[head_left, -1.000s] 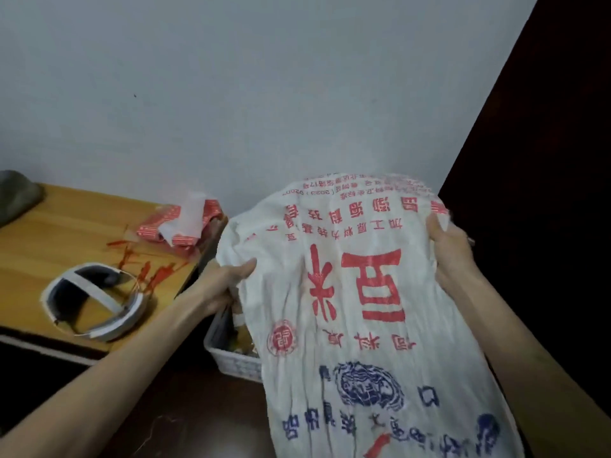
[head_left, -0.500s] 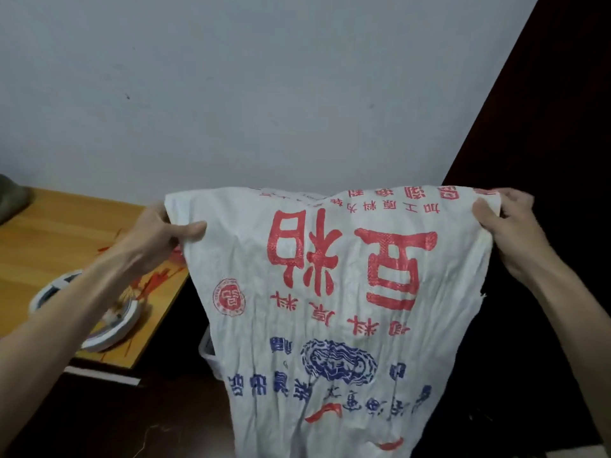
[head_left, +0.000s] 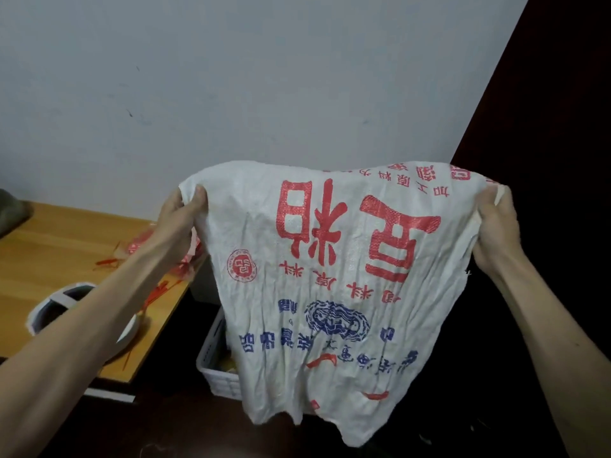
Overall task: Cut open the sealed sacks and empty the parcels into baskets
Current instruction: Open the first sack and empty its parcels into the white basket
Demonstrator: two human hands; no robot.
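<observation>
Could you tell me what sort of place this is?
Likely a plain back room used for unpacking: a bare white wall, a wooden table littered with red strips, and a white slatted basket beneath the held woven sack.

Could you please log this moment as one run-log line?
left hand: grips sack corner | right hand: grips opposite corner | sack: print upside down, hanging limp above basket

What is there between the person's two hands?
In the head view, a white printed sack fills the whole stretch: the left hand grips one upper corner, the right hand the other, and it hangs in front of a white basket.
</observation>
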